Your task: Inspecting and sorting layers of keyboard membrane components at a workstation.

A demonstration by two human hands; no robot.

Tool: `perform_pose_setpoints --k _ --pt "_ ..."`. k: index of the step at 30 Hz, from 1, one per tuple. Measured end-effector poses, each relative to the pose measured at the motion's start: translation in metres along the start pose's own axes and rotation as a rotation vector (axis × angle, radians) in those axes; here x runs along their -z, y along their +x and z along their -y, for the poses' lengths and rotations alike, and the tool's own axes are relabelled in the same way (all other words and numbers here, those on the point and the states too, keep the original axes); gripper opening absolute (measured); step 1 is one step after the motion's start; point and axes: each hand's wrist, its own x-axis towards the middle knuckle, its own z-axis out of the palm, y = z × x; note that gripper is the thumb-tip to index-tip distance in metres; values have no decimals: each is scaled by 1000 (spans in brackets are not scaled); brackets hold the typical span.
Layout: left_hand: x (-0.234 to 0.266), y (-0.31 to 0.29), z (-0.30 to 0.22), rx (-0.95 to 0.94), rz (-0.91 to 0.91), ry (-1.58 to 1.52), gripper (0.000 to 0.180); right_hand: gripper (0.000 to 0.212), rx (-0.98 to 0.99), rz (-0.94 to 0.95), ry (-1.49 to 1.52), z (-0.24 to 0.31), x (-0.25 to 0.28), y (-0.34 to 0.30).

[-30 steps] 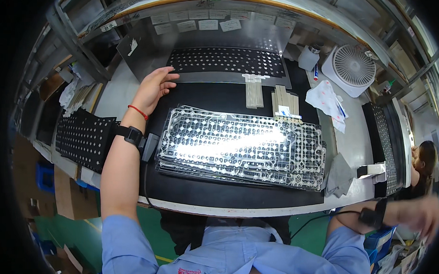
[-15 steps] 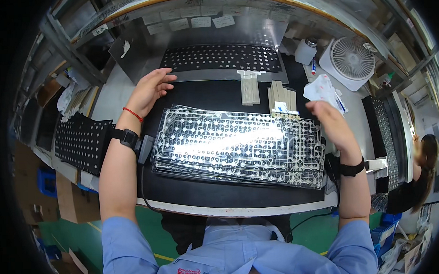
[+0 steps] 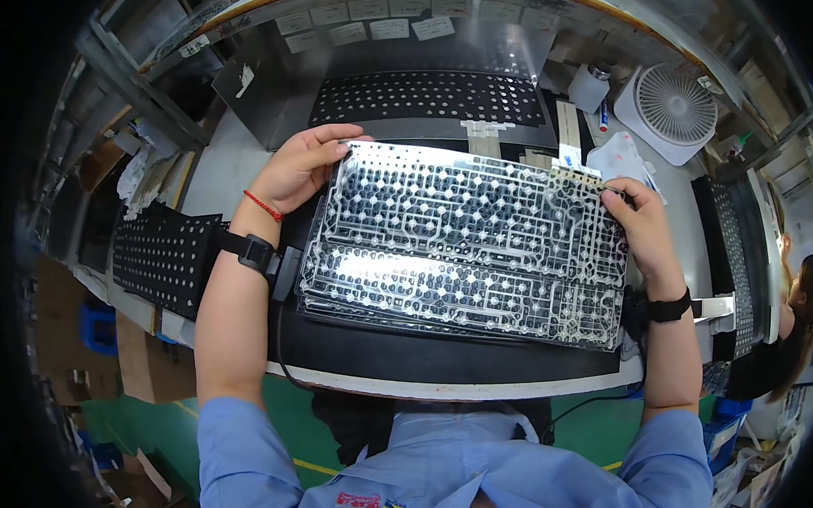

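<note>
My left hand (image 3: 303, 168) pinches the far left corner of a clear keyboard membrane sheet (image 3: 476, 207) patterned with silvery traces and dots. At its far right corner, my right hand (image 3: 643, 221) grips the same sheet between thumb and fingers. The sheet's far edge is lifted above a stack of similar membrane sheets (image 3: 453, 297) on the black mat. A pale ribbon tail (image 3: 569, 127) extends from the far edge near my right hand. Other tails (image 3: 485, 139) lie behind the sheet, partly hidden by it.
Behind stands a metal plate with a black dotted sheet (image 3: 428, 96). A white fan (image 3: 670, 110), a bottle (image 3: 591, 88) and a marker (image 3: 603, 115) are at the far right. Another black dotted sheet (image 3: 165, 258) lies left. A person (image 3: 790, 330) sits at the right.
Both hands, empty and apart from the stack before, have closed on the top sheet's far corners. Its far edge has come up, away from the stack, and one ribbon tail has shifted with it.
</note>
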Motion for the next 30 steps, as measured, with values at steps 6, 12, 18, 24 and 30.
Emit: perform_pose_setpoints --k 6,12,18,24,30 --pt "3 3 1 82 -88 -24 21 23 -19 -13 72 -2 -3 1" --pt "8 7 5 1 -55 -2 23 22 -17 -48 89 0 -6 0" --pt "1 5 4 57 -125 109 22 23 -29 -127 154 0 -6 0" --pt "9 7 6 -25 -164 53 20 23 0 -205 334 2 -6 4" --pt "9 9 9 -33 -235 66 20 19 44 -195 287 -3 0 5"
